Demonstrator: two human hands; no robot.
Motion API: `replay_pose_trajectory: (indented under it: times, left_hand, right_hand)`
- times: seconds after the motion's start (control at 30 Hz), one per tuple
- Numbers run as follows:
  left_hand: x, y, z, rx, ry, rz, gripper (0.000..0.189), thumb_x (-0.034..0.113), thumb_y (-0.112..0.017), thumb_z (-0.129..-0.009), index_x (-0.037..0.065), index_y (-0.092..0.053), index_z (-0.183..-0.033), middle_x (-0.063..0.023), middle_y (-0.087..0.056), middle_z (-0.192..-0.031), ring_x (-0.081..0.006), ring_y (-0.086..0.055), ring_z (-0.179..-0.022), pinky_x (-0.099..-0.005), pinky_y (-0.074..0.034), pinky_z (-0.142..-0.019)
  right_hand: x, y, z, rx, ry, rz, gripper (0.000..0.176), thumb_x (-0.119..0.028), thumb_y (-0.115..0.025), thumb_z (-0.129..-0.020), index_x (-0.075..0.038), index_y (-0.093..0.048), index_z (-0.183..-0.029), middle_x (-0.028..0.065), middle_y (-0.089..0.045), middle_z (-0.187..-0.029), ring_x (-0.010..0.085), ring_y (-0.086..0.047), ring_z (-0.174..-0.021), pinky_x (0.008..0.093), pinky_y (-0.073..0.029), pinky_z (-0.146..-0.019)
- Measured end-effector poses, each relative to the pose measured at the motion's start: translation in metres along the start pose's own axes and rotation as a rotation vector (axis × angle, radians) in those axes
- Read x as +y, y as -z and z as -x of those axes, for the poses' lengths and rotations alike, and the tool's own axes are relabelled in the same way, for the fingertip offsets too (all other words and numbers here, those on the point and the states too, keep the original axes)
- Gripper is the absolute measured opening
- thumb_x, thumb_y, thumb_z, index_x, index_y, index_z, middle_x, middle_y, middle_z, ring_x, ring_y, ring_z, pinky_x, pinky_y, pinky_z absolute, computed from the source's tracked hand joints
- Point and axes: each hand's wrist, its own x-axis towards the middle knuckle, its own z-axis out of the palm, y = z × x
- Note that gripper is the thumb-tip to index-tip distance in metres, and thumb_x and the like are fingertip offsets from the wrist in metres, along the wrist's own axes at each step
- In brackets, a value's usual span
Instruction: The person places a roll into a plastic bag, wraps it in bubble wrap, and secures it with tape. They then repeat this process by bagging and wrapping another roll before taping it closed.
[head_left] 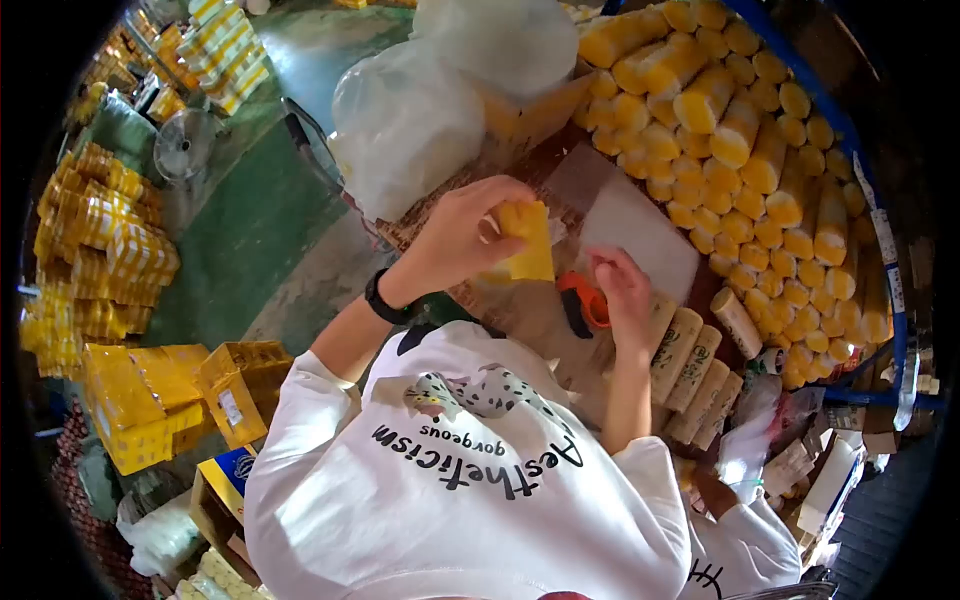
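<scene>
My left hand (470, 235), with a black band on the wrist, is closed on a flat yellow piece (528, 240) that looks like a card or thin sheet. It holds the piece between thumb and fingers, above the work surface. To its right, my right hand (622, 290) has its fingers curled in; whatever may be between them is too small to make out. Just left of that hand is an orange and black tool (585, 303), which looks like a tape dispenser. Several wrapped, printed rolls (678, 350) lie side by side below the right hand.
White plastic bags (410, 125) stand beyond my left hand. A large stack of yellow-ended rolls (740, 140) rises at the right behind a blue frame (880, 220). Yellow-taped boxes (150, 400) sit at the left on the green floor (240, 210). Another person's white sleeve (745, 545) shows at bottom right.
</scene>
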Motion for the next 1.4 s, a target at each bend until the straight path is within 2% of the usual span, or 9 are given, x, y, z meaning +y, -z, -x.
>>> replay_pose_trajectory:
  times: [0.33, 0.47, 0.7, 0.83, 0.93, 1.03, 1.13, 1.33, 1.4]
  left_hand:
    - [0.012, -0.002, 0.002, -0.054, 0.155, 0.116, 0.047, 0.001, -0.071, -0.075, 0.005, -0.055, -0.118, -0.0062, -0.056, -0.119, -0.0156, -0.061, -0.088, -0.0249, -0.054, -0.065]
    - [-0.015, 0.020, 0.000, 0.630, 0.059, -0.051, 0.046, 0.003, -0.071, -0.075, 0.006, -0.055, -0.119, -0.0067, -0.052, -0.124, -0.0186, -0.062, -0.090, -0.0257, -0.053, -0.066]
    - [-0.102, -0.028, 0.045, 0.097, -0.116, -0.402, 0.035, 0.012, -0.068, -0.075, 0.007, -0.060, -0.109, -0.0113, -0.057, -0.102, -0.0294, -0.054, -0.087, -0.0385, -0.045, -0.079]
    - [-0.133, -0.046, 0.044, 0.089, -0.128, -0.294, 0.032, 0.013, -0.068, -0.074, 0.008, -0.062, -0.105, -0.0080, -0.060, -0.082, -0.0289, -0.053, -0.082, -0.0376, -0.045, -0.076]
    - [-0.153, -0.041, 0.033, -0.016, -0.230, -0.182, 0.030, 0.003, -0.070, -0.071, 0.004, -0.061, -0.100, -0.0073, -0.061, -0.096, -0.0260, -0.056, -0.079, -0.0367, -0.045, -0.069]
    - [-0.136, -0.045, 0.026, 0.025, 0.190, 0.145, 0.028, -0.004, -0.065, -0.070, 0.005, -0.060, -0.097, -0.0068, -0.057, -0.092, -0.0229, -0.054, -0.074, -0.0333, -0.044, -0.063]
    - [-0.123, -0.038, 0.017, 0.086, 0.188, 0.124, 0.030, -0.005, -0.064, -0.069, 0.006, -0.059, -0.097, -0.0070, -0.051, -0.088, -0.0208, -0.052, -0.074, -0.0313, -0.044, -0.062]
    - [-0.143, -0.040, 0.024, -0.030, -0.359, -0.529, 0.051, 0.003, -0.069, -0.067, 0.017, -0.054, -0.114, -0.0069, -0.047, -0.107, -0.0234, -0.054, -0.081, -0.0308, -0.047, -0.068]
    - [-0.132, -0.041, 0.028, -0.132, 0.114, -0.303, 0.054, 0.004, -0.069, -0.068, 0.020, -0.053, -0.117, -0.0057, -0.047, -0.108, -0.0239, -0.054, -0.085, -0.0315, -0.048, -0.070]
  right_hand:
    - [-0.066, 0.010, -0.027, -0.257, 0.268, 0.303, 0.011, -0.004, -0.072, -0.076, 0.000, -0.066, -0.083, 0.0046, -0.061, -0.074, 0.0103, -0.054, -0.066, 0.0242, -0.041, -0.057]
    - [-0.046, 0.039, -0.032, 0.035, 0.158, -0.027, 0.019, -0.004, -0.071, -0.078, -0.006, -0.065, -0.096, 0.0061, -0.065, -0.085, 0.0138, -0.059, -0.070, 0.0271, -0.048, -0.062]
    - [0.043, -0.006, -0.064, -0.422, -0.014, -0.498, 0.100, -0.003, -0.074, -0.075, -0.019, -0.006, -0.147, 0.0109, -0.048, -0.129, 0.0175, -0.053, -0.107, 0.0325, -0.052, -0.079]
    - [0.076, -0.037, -0.072, -0.301, -0.103, -0.465, 0.098, 0.000, -0.075, -0.073, -0.017, -0.013, -0.147, 0.0078, -0.051, -0.120, 0.0175, -0.055, -0.102, 0.0315, -0.052, -0.079]
    - [0.081, -0.051, -0.076, -0.277, -0.159, -0.465, 0.096, 0.003, -0.072, -0.073, -0.015, -0.015, -0.147, 0.0051, -0.055, -0.108, 0.0150, -0.056, -0.095, 0.0289, -0.050, -0.079]
    - [0.081, -0.063, -0.078, -0.274, -0.121, -0.440, 0.093, 0.009, -0.067, -0.072, -0.012, -0.016, -0.147, 0.0022, -0.058, -0.094, 0.0113, -0.055, -0.085, 0.0245, -0.046, -0.078]
    - [0.076, -0.065, -0.082, -0.360, -0.067, -0.345, 0.093, 0.008, -0.067, -0.073, -0.011, -0.015, -0.147, 0.0008, -0.056, -0.091, 0.0107, -0.053, -0.085, 0.0240, -0.045, -0.077]
    - [0.063, -0.061, -0.098, -0.498, 0.131, 0.062, 0.099, -0.009, -0.076, -0.073, -0.011, -0.009, -0.146, 0.0014, -0.047, -0.098, 0.0119, -0.046, -0.087, 0.0265, -0.042, -0.077]
    - [0.053, -0.058, -0.100, -0.497, 0.037, 0.171, 0.105, -0.017, -0.080, -0.070, -0.011, -0.007, -0.146, 0.0025, -0.044, -0.102, 0.0128, -0.044, -0.086, 0.0277, -0.042, -0.076]
